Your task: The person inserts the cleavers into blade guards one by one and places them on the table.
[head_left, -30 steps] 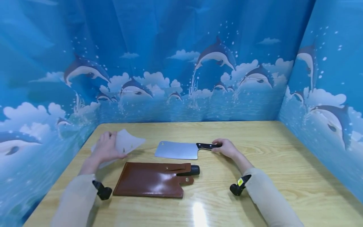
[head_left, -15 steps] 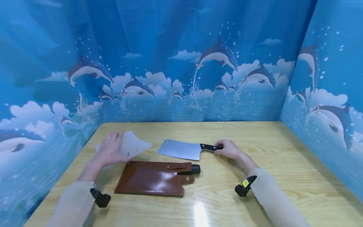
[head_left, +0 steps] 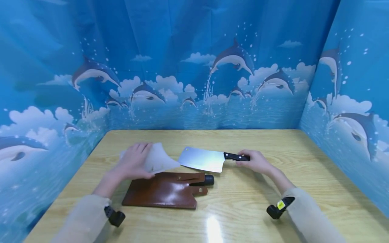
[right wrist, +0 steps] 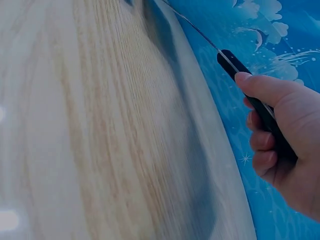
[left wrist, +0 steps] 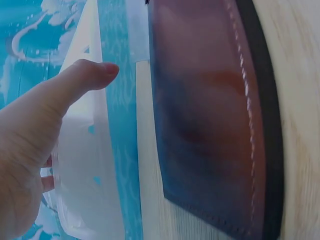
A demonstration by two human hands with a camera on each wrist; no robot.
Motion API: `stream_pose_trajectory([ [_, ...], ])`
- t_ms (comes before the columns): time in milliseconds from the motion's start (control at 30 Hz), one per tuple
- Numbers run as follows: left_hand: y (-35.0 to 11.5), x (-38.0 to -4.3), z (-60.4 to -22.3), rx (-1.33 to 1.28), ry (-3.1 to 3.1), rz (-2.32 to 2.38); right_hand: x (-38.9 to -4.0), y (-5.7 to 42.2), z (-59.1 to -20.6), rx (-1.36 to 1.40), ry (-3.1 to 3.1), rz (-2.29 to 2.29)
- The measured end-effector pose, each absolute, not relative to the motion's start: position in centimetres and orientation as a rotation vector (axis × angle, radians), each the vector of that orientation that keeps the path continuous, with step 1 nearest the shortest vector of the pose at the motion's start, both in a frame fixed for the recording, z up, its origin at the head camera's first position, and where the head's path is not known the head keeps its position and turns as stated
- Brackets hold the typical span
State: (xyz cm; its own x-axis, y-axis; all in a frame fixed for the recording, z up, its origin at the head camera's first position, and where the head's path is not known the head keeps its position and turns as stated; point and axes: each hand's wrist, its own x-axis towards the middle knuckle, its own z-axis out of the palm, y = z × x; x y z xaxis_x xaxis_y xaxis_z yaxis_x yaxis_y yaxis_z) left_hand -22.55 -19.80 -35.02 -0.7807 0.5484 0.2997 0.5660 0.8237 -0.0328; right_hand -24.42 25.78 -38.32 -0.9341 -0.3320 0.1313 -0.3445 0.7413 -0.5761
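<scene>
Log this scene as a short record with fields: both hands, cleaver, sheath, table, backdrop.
Left hand: holds a translucent white sheet
Right hand: grips the cleaver's black handle
Cleaver: blade toward the sheet; whether they touch is unclear
Sheath: brown, nearer the person than the cleaver, a black cylinder protruding at its right end
Table: light wood grain
Backdrop: blue sea print

L sleeve (head_left: 82,219) & R sleeve (head_left: 313,216) lt beige; blk L cam (head_left: 115,217) & R cam (head_left: 274,212) beside sleeves, latter w/ yellow label (head_left: 281,205)
</scene>
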Motion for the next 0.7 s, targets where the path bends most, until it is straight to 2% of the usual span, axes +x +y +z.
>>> stream_pose_trajectory([
  [367, -18.2, -21.9, -35.5, -0.907, -2.690, -0.076, -22.1, 26.6, -36.8, 0.407, -2.819, 1.059],
  [700, -17.5, -21.9, -35.5, -0.930, -2.718, -0.098, -21.7, 26.0, -36.0, 0.414, -2.802, 1.088],
])
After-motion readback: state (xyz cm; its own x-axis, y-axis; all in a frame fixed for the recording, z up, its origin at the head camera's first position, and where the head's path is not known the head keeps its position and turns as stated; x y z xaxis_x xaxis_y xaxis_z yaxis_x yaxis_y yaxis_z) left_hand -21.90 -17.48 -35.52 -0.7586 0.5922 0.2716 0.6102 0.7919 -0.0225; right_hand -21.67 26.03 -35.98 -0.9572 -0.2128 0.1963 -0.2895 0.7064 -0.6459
